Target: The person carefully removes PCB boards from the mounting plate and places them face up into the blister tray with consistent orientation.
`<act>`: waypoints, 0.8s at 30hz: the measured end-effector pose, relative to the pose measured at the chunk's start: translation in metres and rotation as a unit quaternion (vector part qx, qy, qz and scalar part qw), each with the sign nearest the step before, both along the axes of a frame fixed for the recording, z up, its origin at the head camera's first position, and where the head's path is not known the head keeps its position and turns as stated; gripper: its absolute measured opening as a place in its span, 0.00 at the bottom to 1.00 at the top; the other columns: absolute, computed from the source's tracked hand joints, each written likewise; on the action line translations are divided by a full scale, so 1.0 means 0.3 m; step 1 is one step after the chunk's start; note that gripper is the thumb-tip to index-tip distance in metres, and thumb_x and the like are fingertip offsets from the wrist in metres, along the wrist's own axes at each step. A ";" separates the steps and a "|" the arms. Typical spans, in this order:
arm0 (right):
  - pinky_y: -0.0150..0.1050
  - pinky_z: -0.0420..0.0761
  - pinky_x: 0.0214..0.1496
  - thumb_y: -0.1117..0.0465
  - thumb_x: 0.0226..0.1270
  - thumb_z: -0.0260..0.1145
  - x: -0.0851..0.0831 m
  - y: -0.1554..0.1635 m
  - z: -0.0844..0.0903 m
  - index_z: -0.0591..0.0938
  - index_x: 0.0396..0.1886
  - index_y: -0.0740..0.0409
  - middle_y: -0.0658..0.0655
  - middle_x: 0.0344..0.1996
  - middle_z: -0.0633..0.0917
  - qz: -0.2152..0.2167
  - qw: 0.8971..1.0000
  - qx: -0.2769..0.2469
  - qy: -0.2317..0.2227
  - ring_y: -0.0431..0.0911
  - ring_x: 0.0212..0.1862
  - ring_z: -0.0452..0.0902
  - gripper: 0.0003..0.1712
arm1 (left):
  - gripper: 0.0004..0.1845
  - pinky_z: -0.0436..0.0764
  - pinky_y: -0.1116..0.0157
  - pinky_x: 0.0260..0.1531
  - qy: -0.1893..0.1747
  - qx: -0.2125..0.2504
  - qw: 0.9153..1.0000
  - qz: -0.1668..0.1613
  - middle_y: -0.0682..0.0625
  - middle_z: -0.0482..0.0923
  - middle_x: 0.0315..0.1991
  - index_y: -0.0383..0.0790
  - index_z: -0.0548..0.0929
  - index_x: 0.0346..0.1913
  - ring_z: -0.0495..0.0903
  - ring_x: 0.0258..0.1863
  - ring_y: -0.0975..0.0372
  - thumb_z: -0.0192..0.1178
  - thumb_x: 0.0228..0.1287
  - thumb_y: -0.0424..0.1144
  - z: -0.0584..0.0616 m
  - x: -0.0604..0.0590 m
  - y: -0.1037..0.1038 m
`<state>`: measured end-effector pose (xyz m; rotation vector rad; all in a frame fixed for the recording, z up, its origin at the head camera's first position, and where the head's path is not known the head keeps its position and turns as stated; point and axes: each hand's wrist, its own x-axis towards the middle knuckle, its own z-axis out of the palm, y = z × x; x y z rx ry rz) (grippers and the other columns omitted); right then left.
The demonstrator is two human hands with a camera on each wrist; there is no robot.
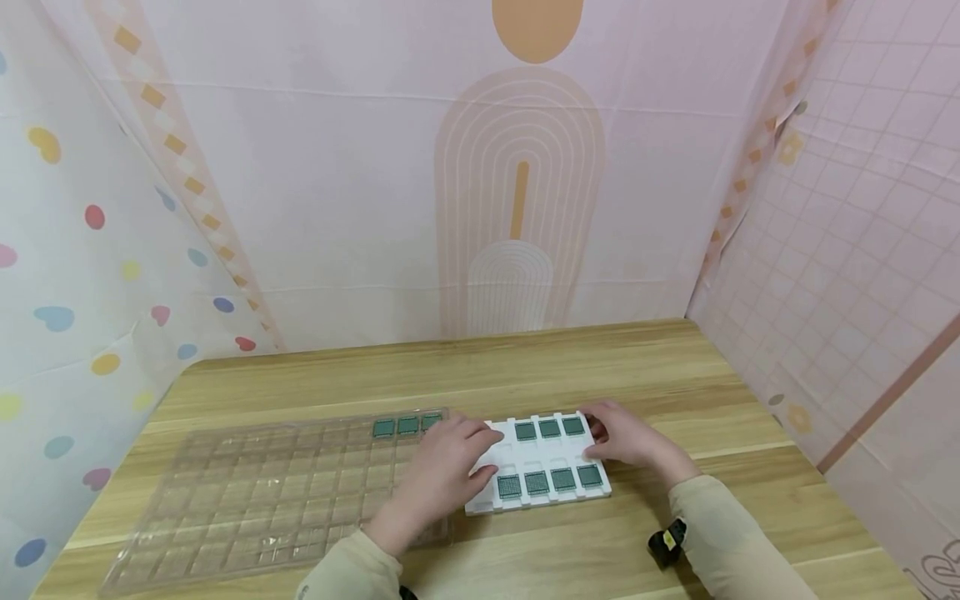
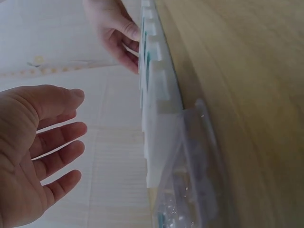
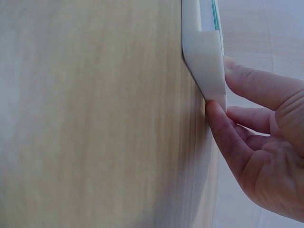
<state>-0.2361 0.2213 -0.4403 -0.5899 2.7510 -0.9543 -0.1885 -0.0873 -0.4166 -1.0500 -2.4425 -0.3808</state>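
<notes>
A white tray [image 1: 534, 457] lies on the table, holding small green square circuit boards [image 1: 536, 482] in two rows, three showing in the far row and several in the near one. My right hand [image 1: 628, 435] grips its right end; in the right wrist view the thumb [image 3: 256, 85] lies on the top face and a fingertip at the lower corner. Over the tray's left end hovers my left hand [image 1: 442, 467], fingers loosely bent and apart from the tray in the left wrist view, nothing between them. It hides part of that end.
Left of the white tray, a large clear plastic tray [image 1: 300, 467] with many square pockets reaches right up to it. Three green boards [image 1: 407, 426] sit at its far right corner. Patterned cloth [image 1: 345, 208] hangs behind the wooden table [image 1: 645, 367] and at both sides.
</notes>
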 end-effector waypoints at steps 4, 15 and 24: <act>0.44 0.79 0.49 0.66 0.56 0.76 0.001 0.000 0.002 0.70 0.64 0.76 0.63 0.49 0.76 0.001 1.000 -0.002 -0.001 0.50 0.47 0.76 0.39 | 0.19 0.77 0.56 0.51 -0.017 -0.020 1.000 -0.006 0.51 0.83 0.44 0.43 0.86 0.48 0.79 0.47 0.57 0.75 0.52 0.42 -0.012 0.000 0.010; 0.44 0.79 0.48 0.65 0.56 0.76 0.003 0.000 0.005 0.70 0.64 0.75 0.62 0.49 0.76 0.000 1.000 0.000 -0.003 0.50 0.47 0.76 0.39 | 0.19 0.77 0.55 0.49 -0.053 -0.076 0.996 0.018 0.52 0.82 0.45 0.44 0.86 0.49 0.78 0.48 0.56 0.74 0.53 0.45 -0.024 0.010 0.045; 0.43 0.79 0.49 0.67 0.56 0.76 -0.001 0.002 -0.003 0.70 0.65 0.75 0.62 0.50 0.76 -0.006 1.000 0.001 -0.005 0.50 0.47 0.76 0.39 | 0.19 0.78 0.56 0.46 -0.055 -0.090 0.994 0.030 0.53 0.82 0.44 0.46 0.86 0.46 0.77 0.47 0.57 0.74 0.50 0.47 -0.023 0.016 0.077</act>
